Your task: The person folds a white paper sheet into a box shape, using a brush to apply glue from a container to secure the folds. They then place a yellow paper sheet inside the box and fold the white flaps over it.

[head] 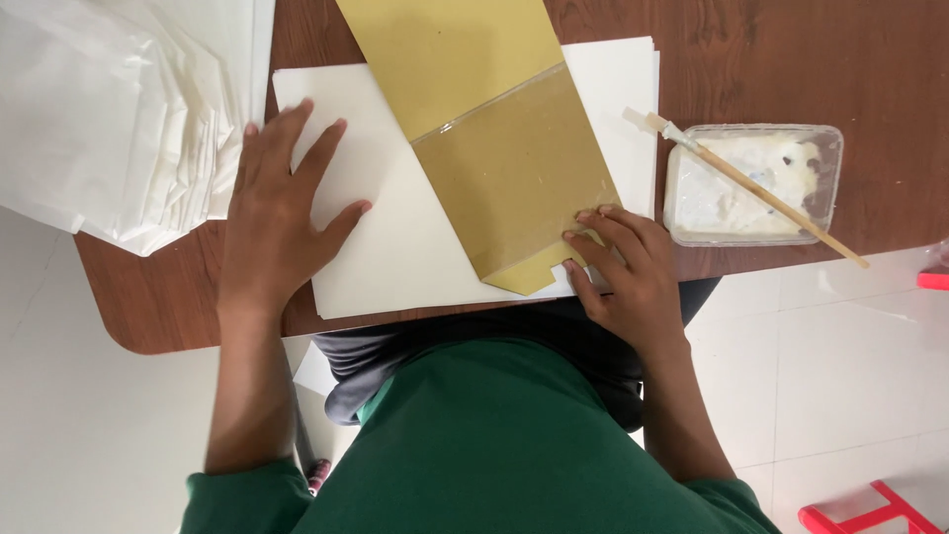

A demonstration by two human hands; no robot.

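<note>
Brown wood-grain table [791, 59] with a rounded corner fills the upper part of the head view, with pale floor tiles [850, 366] below and to both sides of it. At the far left a thick stack of white paper sheets [109, 109] lies fanned over the table edge. Just beside it, the left hand [277, 213] lies flat, fingers spread wide, palm down on a large cream board [395, 237]; it grips nothing and only presses on the board, its little finger touching the edge of the white stack. On the cream board, tilted so that it runs from the top middle down toward the right, lies a long gold paper bag [484, 119], with a glossier, darker band across its lower half and a notched bottom end near the table edge. The right hand [623, 277] rests at that lower right corner, fingers bent and fingertips [585, 225] pressing on the bag's edge; whether the thumb is pinching the paper or only lying on it is hard to tell. Further right, apart from the board, stands a clear plastic tub of white paste [751, 183], with a wooden-handled brush [751, 188] laid slantwise across it. Red plastic objects [870, 509] show at the right edge and lower right corner, on the floor.
</note>
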